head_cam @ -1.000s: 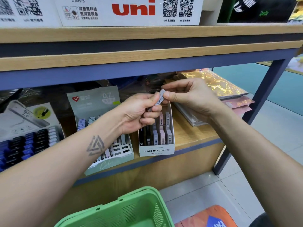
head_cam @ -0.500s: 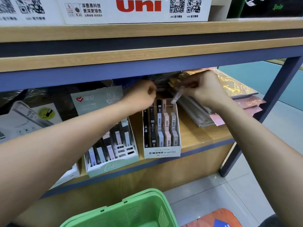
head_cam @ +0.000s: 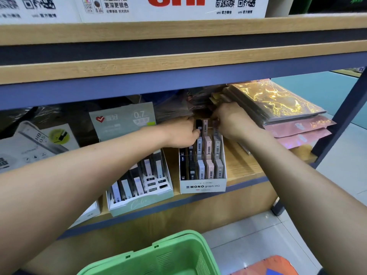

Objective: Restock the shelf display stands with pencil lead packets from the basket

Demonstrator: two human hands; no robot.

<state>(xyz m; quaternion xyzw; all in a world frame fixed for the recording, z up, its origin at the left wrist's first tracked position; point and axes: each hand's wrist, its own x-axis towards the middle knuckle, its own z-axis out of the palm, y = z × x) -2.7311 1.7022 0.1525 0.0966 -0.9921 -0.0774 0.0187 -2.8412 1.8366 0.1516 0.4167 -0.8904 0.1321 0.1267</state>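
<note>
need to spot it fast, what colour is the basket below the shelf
Green, a light mint-like shade; the basket shows in the head view, at the bottom.

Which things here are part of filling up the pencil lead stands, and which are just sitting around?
Part of the job:
- MONO graph MG stand, both hands at its back row
- left hand
- right hand
- lead packets in the stand
- green basket
- mint 0.7 stand

Just lying about:
- gold foil folders
- pink folders
- uni box on the upper shelf

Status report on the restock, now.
Both hands at back row of the MONO stand: left hand, right hand. Grips unclear. Green basket below. Shelf board overhangs; nothing blocking.
</note>
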